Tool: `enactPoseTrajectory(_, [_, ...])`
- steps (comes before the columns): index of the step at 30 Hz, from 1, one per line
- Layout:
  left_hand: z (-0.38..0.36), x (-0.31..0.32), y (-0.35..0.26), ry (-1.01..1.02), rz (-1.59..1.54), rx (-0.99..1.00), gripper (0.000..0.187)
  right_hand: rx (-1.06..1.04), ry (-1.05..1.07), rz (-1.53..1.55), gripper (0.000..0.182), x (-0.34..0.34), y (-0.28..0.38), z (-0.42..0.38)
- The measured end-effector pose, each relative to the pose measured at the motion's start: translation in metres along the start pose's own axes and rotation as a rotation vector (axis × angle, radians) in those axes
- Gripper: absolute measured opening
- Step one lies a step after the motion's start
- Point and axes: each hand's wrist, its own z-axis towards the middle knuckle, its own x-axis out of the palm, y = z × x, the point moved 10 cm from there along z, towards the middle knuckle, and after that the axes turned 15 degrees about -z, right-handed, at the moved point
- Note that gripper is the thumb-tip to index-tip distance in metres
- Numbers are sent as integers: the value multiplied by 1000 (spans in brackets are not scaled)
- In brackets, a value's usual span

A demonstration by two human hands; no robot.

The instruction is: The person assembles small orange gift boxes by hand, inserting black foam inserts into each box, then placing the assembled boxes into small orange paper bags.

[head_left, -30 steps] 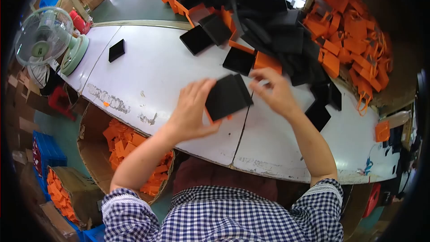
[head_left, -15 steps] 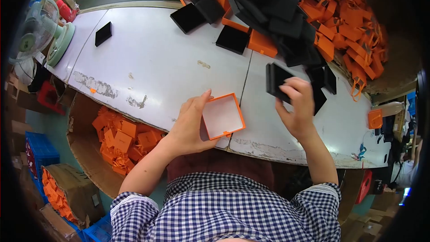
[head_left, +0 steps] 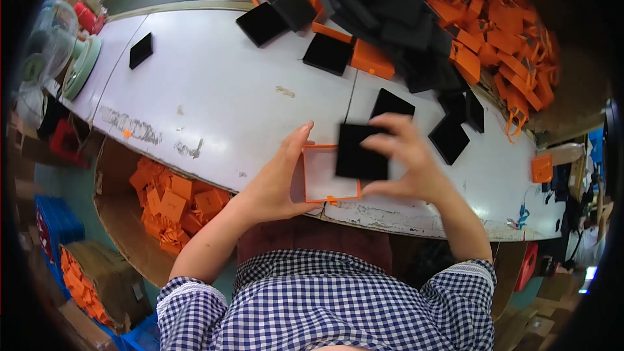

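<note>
A small open orange box (head_left: 318, 179) with a white inside stands near the table's front edge. My left hand (head_left: 276, 179) grips it from the left, thumb along the near side and fingers along the far left. A square black foam pad (head_left: 356, 153) hangs over the box's right part, hiding that portion of the inside. It is between the fingers and thumb of my right hand (head_left: 409, 166), which is slightly blurred. Just beyond, another black pad (head_left: 392, 104) lies on the table, with one more black pad (head_left: 448, 140) to its right.
A heap of black pads (head_left: 403, 26) covers the table's back, beside a large pile of orange boxes (head_left: 507, 39). A lone black pad (head_left: 141, 51) lies left, near a fan (head_left: 81, 68). Below the front edge, a carton (head_left: 123, 221) holds orange boxes.
My right hand has moved left and nearer, bringing a black pad over the orange box. A black pad now shows on the table where that hand was. My left hand keeps hold of the box.
</note>
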Motion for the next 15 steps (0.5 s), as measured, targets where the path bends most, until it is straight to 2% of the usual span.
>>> enactPoseTrajectory(1, [7, 4, -5, 20, -37, 12, 124, -122, 17, -82, 83, 24, 21, -4])
enactPoseTrajectory(3, [12, 14, -10, 65, -51, 20, 119, -134, -41, -135, 78, 68, 39, -20])
enactPoseTrajectory(4, [9, 15, -6, 111, 76, 56, 113, -119, 3, -183, 75, 70, 44, -24])
enactPoseTrajectory(5, [8, 18, -4, 153, 202, 99, 108, -103, 48, -229, 74, 69, 46, -29])
enactPoseTrajectory(6, [7, 19, -3, 162, 256, 70, 94, -159, 78, -236, 76, 65, 49, -33])
enactPoseTrajectory(7, [5, 25, -7, 197, 246, 95, 94, -120, 71, -256, 76, 54, 39, -38])
enactPoseTrajectory(9, [4, 20, -8, 134, 505, 79, 91, -144, -125, -253, 66, 11, 18, -43])
enactPoseTrajectory(10, [4, 19, -14, 105, 591, 61, 83, -35, -240, -313, 62, -14, -20, -48])
enactPoseTrajectory(12, [8, 33, -40, 179, 655, 104, 83, 217, -427, -424, 59, -74, -111, -58])
enactPoseTrajectory(13, [10, 44, -49, 228, 720, 136, 83, 577, -343, -340, 64, -93, -165, -65])
enactPoseTrajectory(15, [15, 60, -45, 293, 709, 133, 77, 678, -358, -651, 68, -114, -259, -89])
